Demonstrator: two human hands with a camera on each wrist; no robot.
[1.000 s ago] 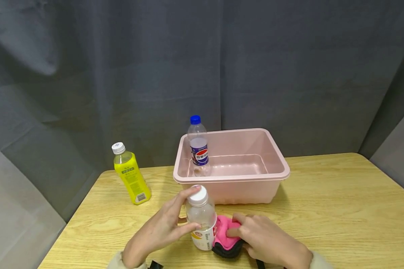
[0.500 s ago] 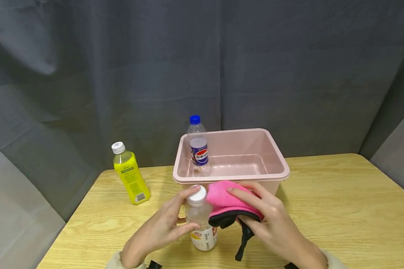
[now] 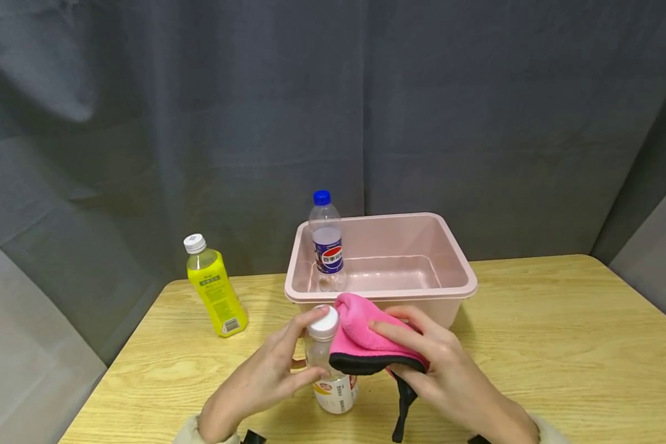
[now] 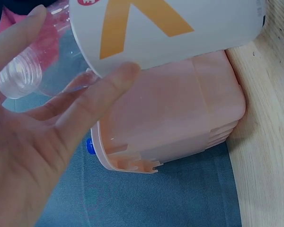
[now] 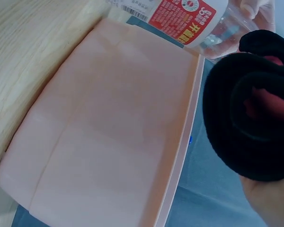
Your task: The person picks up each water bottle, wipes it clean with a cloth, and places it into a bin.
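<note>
My left hand (image 3: 269, 364) holds an upright clear plastic bottle (image 3: 335, 394) with a white cap and a white label, its index finger on the cap and its thumb against the side. The left wrist view shows an orange stripe on the label (image 4: 116, 33). In my right hand (image 3: 444, 354) is a folded pink cloth (image 3: 361, 336) with black edging, gripped between thumb and fingers above the table. The cloth overlaps the bottle's right shoulder in the head view, and a black strap dangles below it. Its black edge (image 5: 220, 123) curls into a roll in the right wrist view.
Just behind the hands stands a pale pink plastic bin (image 3: 380, 296). A clear bottle (image 3: 328, 256) with a blue cap and a Pepsi label stands inside it at the left. Farther left on the wooden table (image 3: 560, 345) is a yellow-labelled bottle (image 3: 216, 293) with a white cap.
My right hand has lifted the pink cloth off the table and brought it up and left against the bottle's upper part. The left hand keeps its hold on the bottle.
</note>
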